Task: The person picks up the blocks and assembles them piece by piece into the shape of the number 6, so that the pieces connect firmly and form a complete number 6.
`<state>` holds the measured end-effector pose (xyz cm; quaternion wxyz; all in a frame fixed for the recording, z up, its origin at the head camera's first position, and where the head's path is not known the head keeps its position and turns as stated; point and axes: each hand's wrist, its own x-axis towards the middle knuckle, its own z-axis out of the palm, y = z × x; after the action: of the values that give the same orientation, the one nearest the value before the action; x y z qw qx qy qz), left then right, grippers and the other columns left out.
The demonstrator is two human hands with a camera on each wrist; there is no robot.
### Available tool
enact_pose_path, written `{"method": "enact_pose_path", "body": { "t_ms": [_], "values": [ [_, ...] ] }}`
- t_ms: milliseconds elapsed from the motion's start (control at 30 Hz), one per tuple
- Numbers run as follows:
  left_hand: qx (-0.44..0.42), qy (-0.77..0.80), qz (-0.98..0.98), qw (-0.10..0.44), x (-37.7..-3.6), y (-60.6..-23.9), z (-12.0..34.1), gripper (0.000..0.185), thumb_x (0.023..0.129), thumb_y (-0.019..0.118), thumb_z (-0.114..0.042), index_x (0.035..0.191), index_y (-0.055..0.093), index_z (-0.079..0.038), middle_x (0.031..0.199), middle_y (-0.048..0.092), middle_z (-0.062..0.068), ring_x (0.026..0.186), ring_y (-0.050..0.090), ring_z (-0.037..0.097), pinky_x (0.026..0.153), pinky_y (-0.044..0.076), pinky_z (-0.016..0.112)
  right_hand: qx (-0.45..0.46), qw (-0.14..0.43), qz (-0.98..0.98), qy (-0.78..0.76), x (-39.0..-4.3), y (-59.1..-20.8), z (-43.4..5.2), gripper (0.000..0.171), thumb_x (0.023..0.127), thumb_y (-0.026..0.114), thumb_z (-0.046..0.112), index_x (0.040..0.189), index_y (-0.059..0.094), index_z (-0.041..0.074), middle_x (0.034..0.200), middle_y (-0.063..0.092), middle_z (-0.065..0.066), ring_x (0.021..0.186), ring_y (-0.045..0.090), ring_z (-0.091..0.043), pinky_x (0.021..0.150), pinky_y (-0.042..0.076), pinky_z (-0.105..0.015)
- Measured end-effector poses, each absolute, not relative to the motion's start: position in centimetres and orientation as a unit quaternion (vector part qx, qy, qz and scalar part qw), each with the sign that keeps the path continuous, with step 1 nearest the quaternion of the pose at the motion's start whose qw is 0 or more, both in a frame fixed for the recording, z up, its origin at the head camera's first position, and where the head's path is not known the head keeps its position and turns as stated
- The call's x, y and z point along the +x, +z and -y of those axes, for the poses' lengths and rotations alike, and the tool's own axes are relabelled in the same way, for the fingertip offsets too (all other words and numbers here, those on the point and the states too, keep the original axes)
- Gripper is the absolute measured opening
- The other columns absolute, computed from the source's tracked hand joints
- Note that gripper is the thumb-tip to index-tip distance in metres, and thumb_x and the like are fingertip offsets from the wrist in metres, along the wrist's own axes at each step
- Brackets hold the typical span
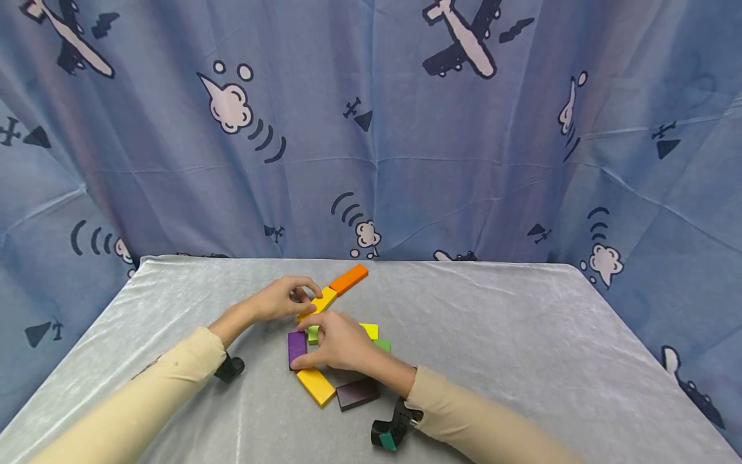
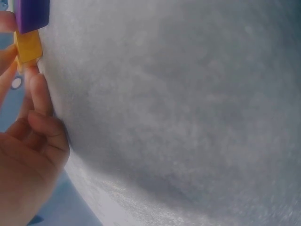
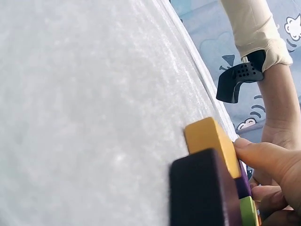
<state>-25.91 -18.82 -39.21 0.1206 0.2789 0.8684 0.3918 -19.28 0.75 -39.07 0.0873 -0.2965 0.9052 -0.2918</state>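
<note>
In the head view my left hand (image 1: 284, 298) pinches the upper yellow block (image 1: 325, 300) between thumb and fingers. An orange block (image 1: 350, 278) touches that block's far end. Just below, my right hand (image 1: 344, 341) spans the purple block (image 1: 297, 348), with the thumb at its near end and a fingertip at its far end. A second yellow block (image 1: 316, 387) lies against the purple one, and a dark brown block (image 1: 357, 394) touches it. Partly behind my right hand are a green block (image 1: 313, 335), a bright yellow block (image 1: 370, 331) and another green block (image 1: 382, 345).
The blocks lie on a table with a pale grey cloth (image 1: 493, 348). Behind it hangs a blue curtain (image 1: 406, 180) printed with planes and clouds. Each wrist wears a black camera mount, one on the left (image 1: 229, 368) and one on the right (image 1: 397, 425).
</note>
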Motion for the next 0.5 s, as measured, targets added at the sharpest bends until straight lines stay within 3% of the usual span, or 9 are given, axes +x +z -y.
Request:
{"method": "enact_pose_path", "body": {
  "t_ms": [500],
  "values": [
    [0.266, 0.391, -0.872, 0.129, -25.87, -39.16, 18.70, 0.020, 0.097, 0.069, -0.005, 0.117, 0.067, -0.004, 0.092, 0.070, 0.005, 0.080, 0.061, 0.020, 0.072, 0.049, 0.032, -0.282, 0.079, -0.913, -0.285, -19.31, -39.12, -0.76, 0.054, 0.076, 0.090, 0.047, 0.120, 0.075, 0.019, 0.061, 0.050, 0.005, 0.051, 0.043, -0.010, 0.044, 0.032, -0.022]
  ]
}}
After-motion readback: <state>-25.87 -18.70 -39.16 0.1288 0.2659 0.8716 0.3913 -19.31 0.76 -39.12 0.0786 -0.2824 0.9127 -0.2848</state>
